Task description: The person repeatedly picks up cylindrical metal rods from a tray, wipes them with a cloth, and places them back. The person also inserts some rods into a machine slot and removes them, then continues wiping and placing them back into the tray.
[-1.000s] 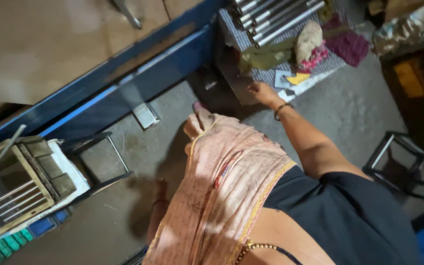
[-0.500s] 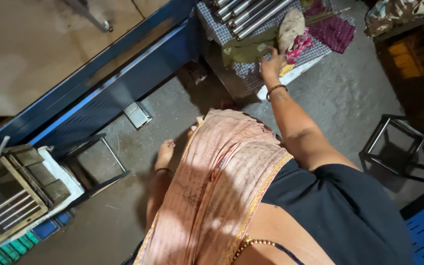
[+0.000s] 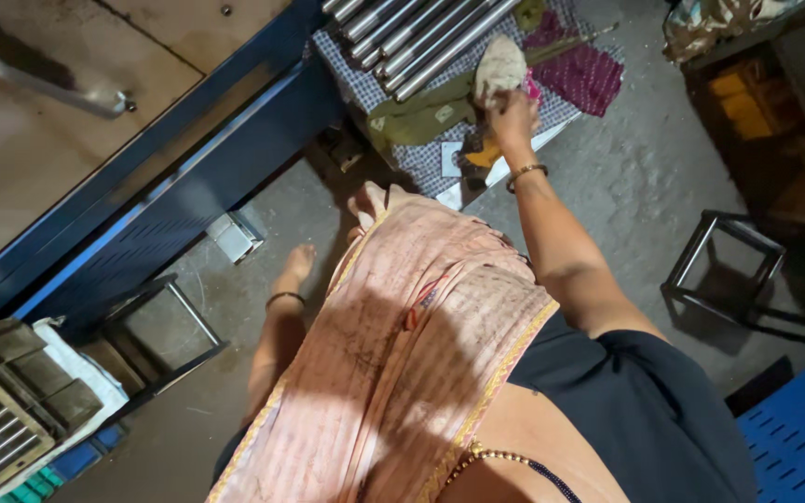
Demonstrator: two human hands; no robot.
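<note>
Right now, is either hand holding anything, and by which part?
The right hand has its grip on the lower end of a pale rag beside the steel rods. The left hand hangs empty by the leg.

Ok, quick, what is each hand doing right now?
Right hand: closed on a pale rag, beside the steel rods.
Left hand: hanging by the leg, holding nothing visible; open or closed cannot be told.

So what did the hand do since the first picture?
The right hand moved from the papers at the cloth's edge further in and took hold of a pale rag beside the metal rods. The left hand came into view, hanging low. The rods and checked cloth stayed put.
</note>
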